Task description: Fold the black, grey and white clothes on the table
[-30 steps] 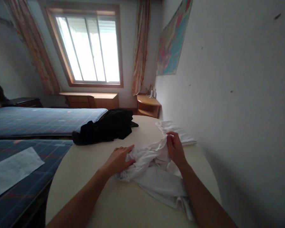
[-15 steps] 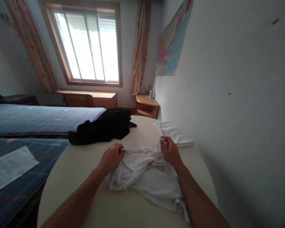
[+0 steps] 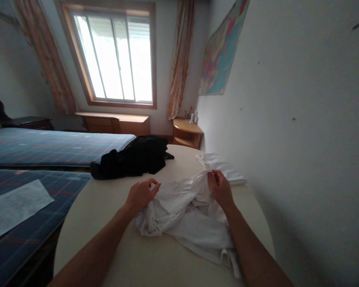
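A crumpled white garment (image 3: pixel 194 227) lies on the pale round table (image 3: pixel 86 223) in front of me, its folds loose and its lower right corner trailing toward me. My left hand (image 3: pixel 142 194) is at its far left edge, thumb and index finger closed in a pinch on the cloth. At the far right edge, my right hand (image 3: pixel 220 189) grips the same garment between thumb and fingers, lifting that edge a little. The far edge stretches between both hands. Just beyond my right hand lies a folded white cloth (image 3: pixel 224 165), close to the wall.
A black garment (image 3: pixel 134 157) is heaped at the table's far left edge. Left of the table are plaid mattresses (image 3: pixel 62 145), with a printed sheet of paper (image 3: pixel 18 207) on the nearer one. The wall (image 3: pixel 302 159) runs along the right. A corner shelf (image 3: pixel 187 127) stands behind.
The garment's far edge has been drawn straighter and slightly to the right. My right hand has moved a little right, and the fingers of my left hand have shifted on the edge.
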Demonstrator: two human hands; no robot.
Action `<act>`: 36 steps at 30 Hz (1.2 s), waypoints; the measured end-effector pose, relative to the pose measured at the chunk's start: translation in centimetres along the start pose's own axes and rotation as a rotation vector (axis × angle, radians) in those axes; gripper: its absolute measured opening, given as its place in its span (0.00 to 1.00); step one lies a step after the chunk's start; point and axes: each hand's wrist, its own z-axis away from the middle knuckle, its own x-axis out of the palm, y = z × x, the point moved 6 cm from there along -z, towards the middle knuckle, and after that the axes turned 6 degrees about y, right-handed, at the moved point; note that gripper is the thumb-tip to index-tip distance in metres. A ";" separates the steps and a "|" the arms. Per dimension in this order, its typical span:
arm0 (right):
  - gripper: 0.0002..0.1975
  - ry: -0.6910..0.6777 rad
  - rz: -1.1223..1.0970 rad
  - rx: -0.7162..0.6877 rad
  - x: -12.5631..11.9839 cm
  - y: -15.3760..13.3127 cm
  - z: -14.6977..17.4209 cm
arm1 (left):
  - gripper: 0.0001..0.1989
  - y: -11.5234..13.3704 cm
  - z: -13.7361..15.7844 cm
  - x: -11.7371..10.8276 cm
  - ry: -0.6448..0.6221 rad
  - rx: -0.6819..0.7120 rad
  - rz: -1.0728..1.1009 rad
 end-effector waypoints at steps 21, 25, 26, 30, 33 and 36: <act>0.19 -0.120 -0.014 -0.074 1.1 -0.9 0.6 | 0.11 0.8 0.4 2.8 -0.103 0.161 -0.105; 0.22 -0.080 0.028 -0.068 0.4 -0.9 0.2 | 0.10 0.7 0.2 1.8 -0.013 0.108 -0.047; 0.22 -0.060 0.050 -0.071 0.2 -1.0 0.0 | 0.10 0.5 0.0 1.2 0.032 0.073 -0.021; 0.25 -0.054 0.144 -0.092 -0.2 -1.0 -0.1 | 0.11 -1.7 -0.9 -1.5 0.217 -0.136 0.071; 0.24 -0.225 0.199 -0.108 0.7 -0.8 0.4 | 0.12 -3.8 -1.4 -2.5 0.309 -0.279 0.216; 0.21 -0.416 0.262 -0.120 1.5 -0.6 1.2 | 0.11 -5.4 -1.7 -2.4 0.363 -0.331 0.417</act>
